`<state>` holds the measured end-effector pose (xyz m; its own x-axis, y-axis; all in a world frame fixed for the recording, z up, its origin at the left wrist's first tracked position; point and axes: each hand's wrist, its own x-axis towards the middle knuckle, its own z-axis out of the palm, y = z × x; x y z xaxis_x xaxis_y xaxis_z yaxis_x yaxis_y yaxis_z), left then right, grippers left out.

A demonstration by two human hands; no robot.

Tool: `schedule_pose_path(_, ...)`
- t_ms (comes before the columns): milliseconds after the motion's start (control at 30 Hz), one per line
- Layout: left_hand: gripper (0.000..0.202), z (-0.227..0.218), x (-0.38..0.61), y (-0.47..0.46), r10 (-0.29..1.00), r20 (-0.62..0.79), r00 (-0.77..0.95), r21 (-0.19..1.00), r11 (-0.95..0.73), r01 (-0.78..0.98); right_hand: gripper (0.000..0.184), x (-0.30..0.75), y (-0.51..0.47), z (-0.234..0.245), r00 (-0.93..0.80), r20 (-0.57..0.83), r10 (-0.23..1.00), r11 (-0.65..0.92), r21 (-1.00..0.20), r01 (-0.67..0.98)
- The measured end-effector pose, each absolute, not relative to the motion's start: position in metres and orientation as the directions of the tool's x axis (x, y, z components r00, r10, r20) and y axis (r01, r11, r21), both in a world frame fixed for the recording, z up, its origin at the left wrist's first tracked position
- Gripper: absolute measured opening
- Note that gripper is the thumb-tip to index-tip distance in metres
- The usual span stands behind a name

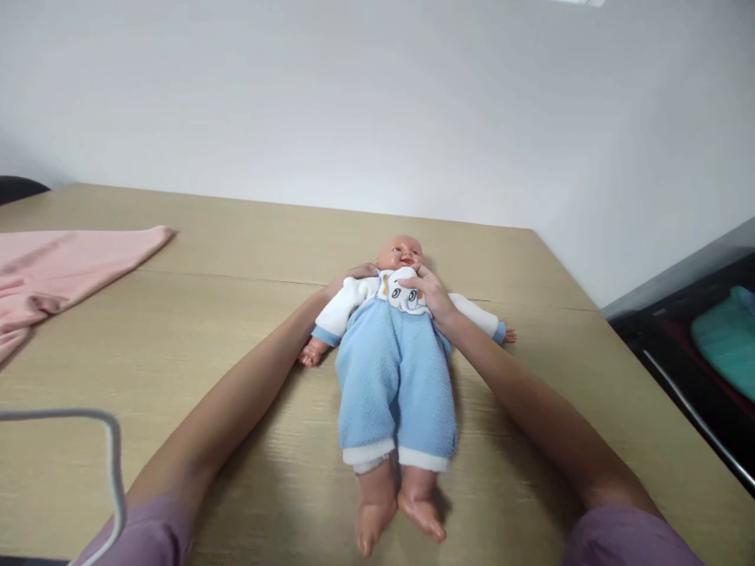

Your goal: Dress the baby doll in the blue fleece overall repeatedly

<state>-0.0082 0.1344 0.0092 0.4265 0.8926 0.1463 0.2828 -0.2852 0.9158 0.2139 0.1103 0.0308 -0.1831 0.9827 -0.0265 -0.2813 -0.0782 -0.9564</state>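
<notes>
Now the left hand [361, 272] and right hand [433, 294] touch the doll [396, 354], maybe straightening it; can't tell if gripping; next needs gentleness.

Doll [396, 369]: on table [253, 244], centre | cloth [76, 271]: on table, left | cable [114, 448]: front left | wall [377, 102]: behind table | chair [661, 342], apparently: right of table

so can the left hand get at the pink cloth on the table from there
Probably yes: the pink fabric cloth lies on the left hand's own side, with only light wooden tabletop visible between them. The hand would first have to leave the blue-and-white-clothed plastic doll.
</notes>
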Motion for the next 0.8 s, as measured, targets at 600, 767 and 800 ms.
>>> schedule_pose_path(600,0.029,0.05,-0.051,0.146,0.933,0.155,0.325,0.621,-0.348,0.702,0.049,0.339,0.053,0.017,-0.222,0.433,0.874,0.409,-0.405,0.818)
schedule_pose_path(767,0.021,0.058,0.022,0.113,0.728,0.488,0.482,0.438,-0.682,0.586,0.055,0.391,0.011,-0.017,-0.136,0.431,0.892,0.352,-0.473,0.807)
schedule_pose_path(800,0.022,0.059,0.039,0.107,0.675,0.498,0.545,0.395,-0.736,0.55,0.055,0.397,0.007,-0.021,-0.12,0.419,0.9,0.342,-0.509,0.79)
